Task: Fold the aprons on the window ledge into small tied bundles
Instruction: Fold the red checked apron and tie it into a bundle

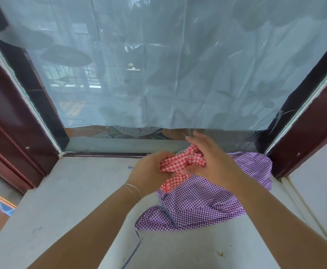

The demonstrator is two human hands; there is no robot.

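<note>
Head view: left hand [151,169] grip clamped on the red checked apron [180,164], bunched between both hands above the window ledge [71,191]. Right hand [211,158] presses its right side, fingers half spread; whether they pinch cloth I cannot tell. A red strap hangs near-left. Purple checked apron [207,200] lies loose beneath, right. Knot area hidden.

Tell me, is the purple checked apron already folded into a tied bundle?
No, the purple checked apron lies spread and rumpled on the ledge, its tie trailing loose.
</note>
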